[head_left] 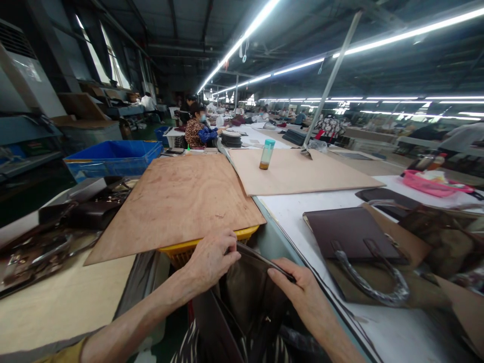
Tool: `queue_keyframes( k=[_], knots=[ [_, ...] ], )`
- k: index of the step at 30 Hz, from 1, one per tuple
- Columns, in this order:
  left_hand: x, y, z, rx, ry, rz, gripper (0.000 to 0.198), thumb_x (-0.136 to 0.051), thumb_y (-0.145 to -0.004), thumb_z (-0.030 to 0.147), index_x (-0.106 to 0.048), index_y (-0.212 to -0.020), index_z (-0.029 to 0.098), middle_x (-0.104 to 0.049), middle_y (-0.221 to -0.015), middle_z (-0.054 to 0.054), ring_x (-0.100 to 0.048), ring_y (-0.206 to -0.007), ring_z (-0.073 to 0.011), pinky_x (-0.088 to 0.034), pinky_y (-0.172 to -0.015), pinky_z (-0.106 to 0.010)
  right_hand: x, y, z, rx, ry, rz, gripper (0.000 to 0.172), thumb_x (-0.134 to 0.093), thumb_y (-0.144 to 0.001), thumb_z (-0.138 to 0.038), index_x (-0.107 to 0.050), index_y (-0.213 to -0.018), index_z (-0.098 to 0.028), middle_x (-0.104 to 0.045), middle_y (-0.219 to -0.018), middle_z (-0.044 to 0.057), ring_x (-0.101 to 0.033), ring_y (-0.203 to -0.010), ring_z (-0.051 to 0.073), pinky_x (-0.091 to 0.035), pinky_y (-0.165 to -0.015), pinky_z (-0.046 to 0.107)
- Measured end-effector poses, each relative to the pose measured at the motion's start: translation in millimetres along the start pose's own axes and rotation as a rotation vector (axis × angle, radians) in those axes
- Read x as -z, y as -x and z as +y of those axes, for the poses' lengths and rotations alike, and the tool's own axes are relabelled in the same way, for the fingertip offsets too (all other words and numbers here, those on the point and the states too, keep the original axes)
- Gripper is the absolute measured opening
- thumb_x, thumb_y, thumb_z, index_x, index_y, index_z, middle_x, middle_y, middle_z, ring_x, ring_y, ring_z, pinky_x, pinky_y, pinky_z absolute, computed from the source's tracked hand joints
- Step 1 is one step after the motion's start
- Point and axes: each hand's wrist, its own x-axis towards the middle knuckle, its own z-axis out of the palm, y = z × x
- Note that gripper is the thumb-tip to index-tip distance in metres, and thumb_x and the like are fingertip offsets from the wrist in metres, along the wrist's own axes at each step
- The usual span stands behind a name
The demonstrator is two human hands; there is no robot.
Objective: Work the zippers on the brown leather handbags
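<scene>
A dark brown handbag point(247, 290) rests on my lap, its upper rim tilted up between my hands. My left hand point(215, 257) pinches the far left corner of that rim, fingers curled over it. With the thumb on top, my right hand point(298, 282) grips the right end of the same edge. The lower part of the bag falls into shadow against striped clothing, so its underside is hidden. On the white table to my right lies a finished-looking brown handbag point(348, 237) with plastic-wrapped handles point(372, 277).
A plywood board point(181, 194) lies over a yellow basket point(177, 254) ahead. Behind it stands a blue crate point(113, 156). A bottle point(266, 155) stands on a tan board point(302, 174). Brown bags point(86, 214) are piled at left; a pink bag point(434, 184) lies far right. A co-worker point(200, 128) sits beyond.
</scene>
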Motion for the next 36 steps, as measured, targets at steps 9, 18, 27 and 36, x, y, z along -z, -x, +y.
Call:
queue_keyframes(
  k=[9,18,27,36],
  knots=[
    [-0.4,-8.0,-1.9,-0.026,-0.023,-0.005,0.014,-0.048,-0.071,0.015,-0.045,-0.057,0.016,-0.053,-0.068,0.002,-0.048,-0.067,-0.0124,-0.034,-0.061,-0.021,-4.5,1.7,4.3,0.021,0.065,0.083,0.032,-0.041,-0.086,-0.04,-0.061,-0.075,-0.018,-0.057,-0.071,0.0,-0.051,-0.069,0.016,-0.037,-0.062,0.024],
    [-10.6,-9.8,-5.6,0.058,-0.039,0.072,0.011,-0.048,-0.067,0.014,-0.046,-0.056,0.016,-0.05,-0.059,0.004,-0.045,-0.06,-0.0111,-0.029,-0.056,-0.021,-6.4,5.8,5.6,0.021,0.1,0.09,0.032,-0.041,-0.087,-0.039,-0.059,-0.07,-0.019,-0.056,-0.07,-0.001,-0.051,-0.068,0.015,-0.037,-0.062,0.022],
    [-11.5,-10.3,-5.0,0.102,-0.046,0.09,0.012,-0.05,-0.066,0.016,-0.049,-0.055,0.016,-0.047,-0.055,0.005,-0.045,-0.058,-0.011,-0.028,-0.053,-0.021,-8.7,5.7,5.8,0.026,0.113,0.072,0.033,-0.038,-0.088,-0.042,-0.056,-0.072,-0.019,-0.054,-0.071,0.0,-0.051,-0.069,0.015,-0.038,-0.063,0.023],
    [-10.6,-10.5,-1.8,0.133,-0.031,0.089,0.013,-0.051,-0.066,0.016,-0.049,-0.053,0.016,-0.046,-0.054,0.005,-0.045,-0.058,-0.0111,-0.028,-0.054,-0.021,-8.6,7.0,6.3,0.051,0.094,0.081,0.031,-0.04,-0.087,-0.038,-0.058,-0.072,-0.019,-0.055,-0.071,-0.001,-0.051,-0.068,0.015,-0.038,-0.062,0.022]
  ],
)
